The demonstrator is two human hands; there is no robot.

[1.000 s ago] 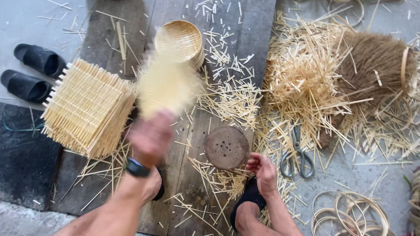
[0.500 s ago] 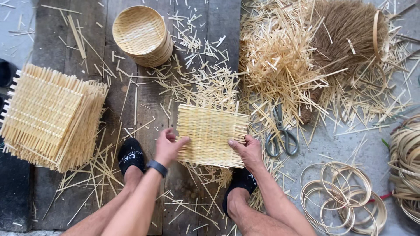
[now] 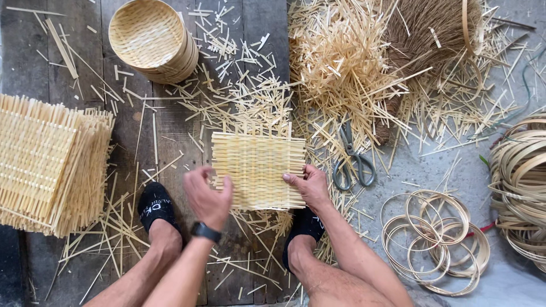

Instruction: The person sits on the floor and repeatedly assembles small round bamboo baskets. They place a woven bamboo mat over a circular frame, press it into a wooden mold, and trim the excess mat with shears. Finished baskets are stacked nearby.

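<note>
my right hand (image 3: pixel 310 186) grips the right edge of the square woven bamboo mat (image 3: pixel 259 169), which now lies flat on the dark planks between my feet. my left hand (image 3: pixel 207 196) has lifted off its left edge since half a second ago, fingers loosely curled, empty. scissors (image 3: pixel 352 162) lie just right of it.

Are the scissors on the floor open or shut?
Nearly shut: the scissors lie flat among bamboo offcuts, blades together pointing up the picture, right of the woven mat.

Bare forearms, black wristwatch (image 3: pixel 205 231) on left wrist, black slip-on shoes (image 3: pixel 154 206)
</note>
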